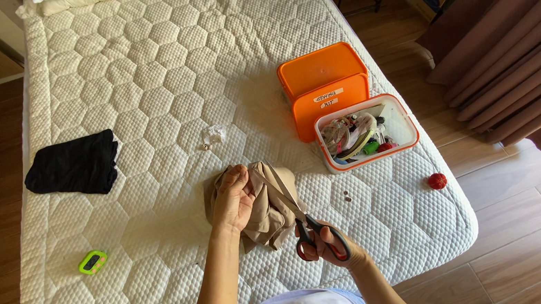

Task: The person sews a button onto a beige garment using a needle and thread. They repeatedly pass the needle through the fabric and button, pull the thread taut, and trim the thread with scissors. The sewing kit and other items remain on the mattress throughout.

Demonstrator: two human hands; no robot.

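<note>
My left hand (234, 202) grips a bunched beige garment (266, 216) over the quilted white mattress (155, 69). My right hand (331, 243) holds scissors (306, 222) with red and dark handles. Their blades point up and left toward the top of the fabric, close to my left fingers. A small scrap of clear plastic with a tiny button (213, 136) lies just beyond the garment.
An orange box (324, 85) stands behind its white, orange-rimmed tray (365, 132) full of sewing items. Two small buttons (347, 197) and a red ball-shaped pincushion (436, 181) lie near the right edge. Folded black cloth (74, 165) and a green timer (93, 262) lie left. Brown curtains (522, 49) hang right.
</note>
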